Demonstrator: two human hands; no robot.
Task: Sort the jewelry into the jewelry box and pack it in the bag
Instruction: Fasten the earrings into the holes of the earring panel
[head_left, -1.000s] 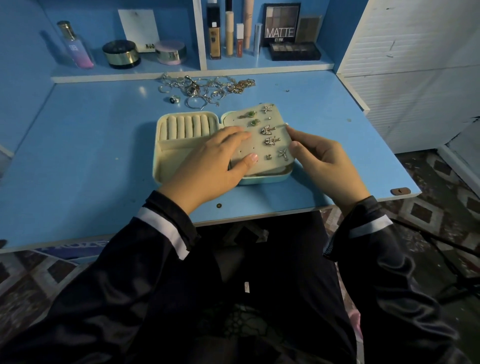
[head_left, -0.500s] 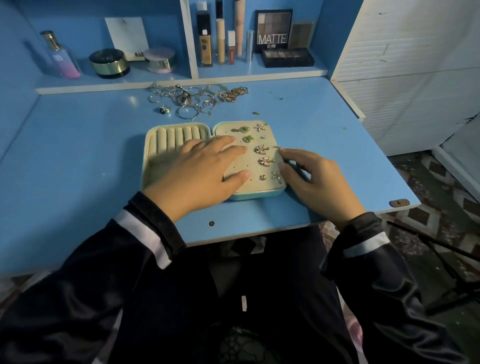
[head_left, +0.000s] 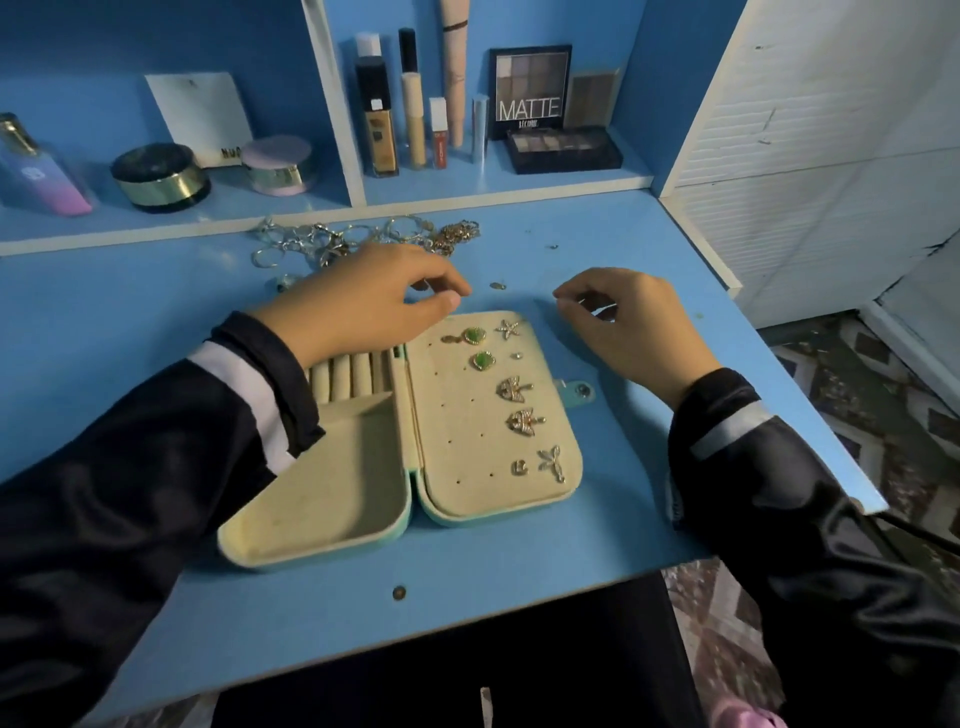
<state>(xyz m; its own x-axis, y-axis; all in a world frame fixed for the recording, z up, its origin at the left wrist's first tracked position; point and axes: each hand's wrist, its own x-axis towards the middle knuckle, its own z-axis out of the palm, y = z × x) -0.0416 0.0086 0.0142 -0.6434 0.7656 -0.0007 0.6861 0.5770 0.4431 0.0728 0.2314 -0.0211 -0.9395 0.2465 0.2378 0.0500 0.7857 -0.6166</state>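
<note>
Jewelry pile (head_left: 311, 241) lies past the jewelry box (head_left: 322, 483), just beyond the left hand (head_left: 363, 304), farther from the right hand (head_left: 628, 332); both hands curl, whether pinching anything I cannot tell.

open jewelry box (head_left: 363, 499), hands above, desk (head_left: 130, 312)

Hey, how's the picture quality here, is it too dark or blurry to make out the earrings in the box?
Head view: dim, bluish light, yet the earrings on the jewelry box panel read sharply; the loose jewelry pile by the shelf is softer; the wide-angle lens slants the desk edges.
</note>
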